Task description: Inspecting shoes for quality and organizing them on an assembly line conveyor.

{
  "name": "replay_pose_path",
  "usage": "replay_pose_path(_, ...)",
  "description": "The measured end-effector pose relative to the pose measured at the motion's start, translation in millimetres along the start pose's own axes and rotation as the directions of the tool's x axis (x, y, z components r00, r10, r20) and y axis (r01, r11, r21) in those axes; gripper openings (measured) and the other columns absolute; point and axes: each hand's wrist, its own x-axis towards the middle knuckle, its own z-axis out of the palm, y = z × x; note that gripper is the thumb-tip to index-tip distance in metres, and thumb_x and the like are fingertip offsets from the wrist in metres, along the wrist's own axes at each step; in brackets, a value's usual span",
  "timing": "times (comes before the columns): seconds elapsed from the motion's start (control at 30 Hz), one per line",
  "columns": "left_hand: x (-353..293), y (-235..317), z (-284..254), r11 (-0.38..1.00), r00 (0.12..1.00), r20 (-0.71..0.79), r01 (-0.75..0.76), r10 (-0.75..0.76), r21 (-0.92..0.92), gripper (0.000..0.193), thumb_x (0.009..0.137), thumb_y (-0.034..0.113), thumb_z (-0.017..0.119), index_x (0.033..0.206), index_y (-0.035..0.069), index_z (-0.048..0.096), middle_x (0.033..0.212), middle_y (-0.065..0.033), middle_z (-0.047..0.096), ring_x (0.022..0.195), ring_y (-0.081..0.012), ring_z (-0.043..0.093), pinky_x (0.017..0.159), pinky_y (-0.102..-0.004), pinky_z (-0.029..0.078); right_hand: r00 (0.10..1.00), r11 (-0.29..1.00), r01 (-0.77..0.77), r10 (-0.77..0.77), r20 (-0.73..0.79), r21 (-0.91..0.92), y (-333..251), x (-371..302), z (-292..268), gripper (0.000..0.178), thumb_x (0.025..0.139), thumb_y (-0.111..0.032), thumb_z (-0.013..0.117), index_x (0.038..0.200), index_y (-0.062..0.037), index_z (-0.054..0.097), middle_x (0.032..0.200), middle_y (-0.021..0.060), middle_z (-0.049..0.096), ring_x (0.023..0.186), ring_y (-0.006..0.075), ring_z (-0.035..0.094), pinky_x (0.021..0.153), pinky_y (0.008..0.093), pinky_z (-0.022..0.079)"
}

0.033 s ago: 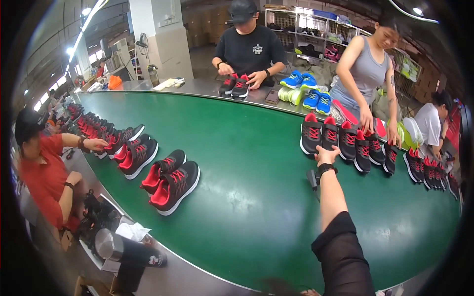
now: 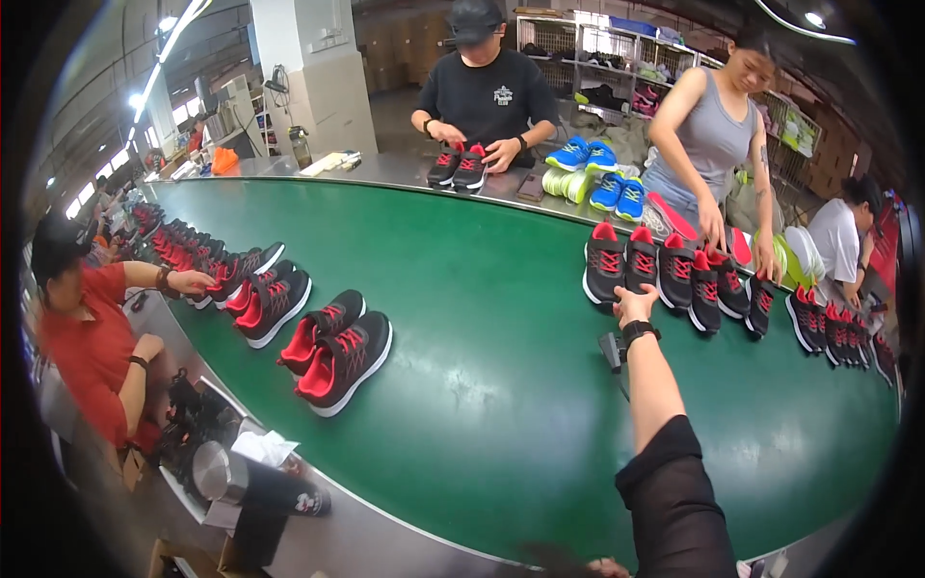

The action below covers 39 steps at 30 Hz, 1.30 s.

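My right hand (image 2: 636, 305) reaches across the green work surface with its fingers apart at the toes of a black-and-red sneaker pair. The left sneaker (image 2: 604, 267) and its mate (image 2: 641, 259) stand upright, side by side, red laces showing. Whether my fingertips touch them, I cannot tell. A dark band circles my right wrist. Only a sliver of what looks like my left hand (image 2: 607, 568) shows at the bottom edge, its fingers cut off. Closer on the left stands another pair, its near sneaker (image 2: 347, 364) pointing up and right.
Rows of black-and-red sneakers (image 2: 270, 310) line the surface's left side; more (image 2: 807, 321) stand far right. Co-workers handle shoes at the left and across the table. Blue sneakers (image 2: 607, 193) sit on the far ledge. A dark flask (image 2: 275, 487) lies at the near left edge.
The view has shifted very slightly, and my right sleeve sits a little further right. The sneakers keep their places on the surface.
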Motion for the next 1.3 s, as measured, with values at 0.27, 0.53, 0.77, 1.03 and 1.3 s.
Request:
replay_pose_path(0.27,-16.0,16.0,-7.4,0.924,0.924,-0.349,-0.261,0.155,-0.280,0.011,0.093,0.015,0.056,0.094,0.006,0.062,0.084,-0.0023,0.061,0.078,-0.0116,0.057,0.070,-0.0265,0.047,0.650,0.893,-0.063,0.376,0.660,-0.446,-18.7,-127.3,-222.2,0.052,0.078,-0.011,0.076,0.113,-0.0201,0.039,0.094,0.0026,0.056,0.068,0.0128,0.059,0.044,0.0215,0.035)
replay_pose_path(0.53,-13.0,33.3,4.3,0.793,0.904,-0.375,-0.072,-0.205,-0.606,0.015,0.095,0.019,0.054,0.098,0.005,0.060,0.082,0.0012,0.058,0.075,-0.0058,0.052,0.067,-0.0229,0.045,0.681,0.170,0.658,0.281,0.676,-0.733,-76.7,-161.5,-342.8,0.023,0.075,-0.025,0.073,0.090,-0.0100,0.067,0.093,0.0103,0.067,0.088,0.0242,0.063,0.072,0.0392,0.051)
replay_pose_path(0.77,-95.2,90.7,62.0,0.951,0.935,-0.332,0.018,-0.126,-0.308,0.021,0.094,0.023,0.055,0.099,0.004,0.063,0.089,-0.0014,0.063,0.080,-0.0087,0.057,0.072,-0.0236,0.047,0.470,-0.162,0.864,-0.080,0.879,-0.477,-47.7,-235.7,-242.4,0.031,0.070,-0.039,0.072,0.089,-0.0148,0.074,0.141,0.0221,0.040,0.134,0.0373,0.030,0.112,0.0473,0.022)
replay_pose_path(1.03,-213.6,100.4,64.5,0.855,0.672,-0.567,0.205,-0.477,-0.477,0.016,0.094,0.016,0.056,0.100,0.002,0.061,0.092,-0.0015,0.062,0.079,-0.0075,0.057,0.072,-0.0225,0.047,0.167,-0.245,0.948,-0.159,0.973,-0.203,-26.5,-242.7,-234.8,0.014,0.070,-0.011,0.061,0.079,-0.0066,0.070,0.091,0.0065,0.065,0.105,0.0220,0.057,0.103,0.0539,0.028)
replay_pose_path(1.3,-177.7,149.6,67.3,0.941,0.232,-0.961,0.267,0.148,0.209,0.026,0.085,0.009,0.059,0.110,0.004,0.056,0.115,-0.0145,0.044,0.113,-0.0294,0.037,0.100,-0.0409,0.027,-0.471,0.010,0.877,-0.178,0.864,0.480,-57.4,-399.8,-300.4,0.018,0.067,-0.008,0.067,0.084,-0.0106,0.071,0.104,-0.0016,0.067,0.112,0.0190,0.052,0.102,0.0467,0.029)
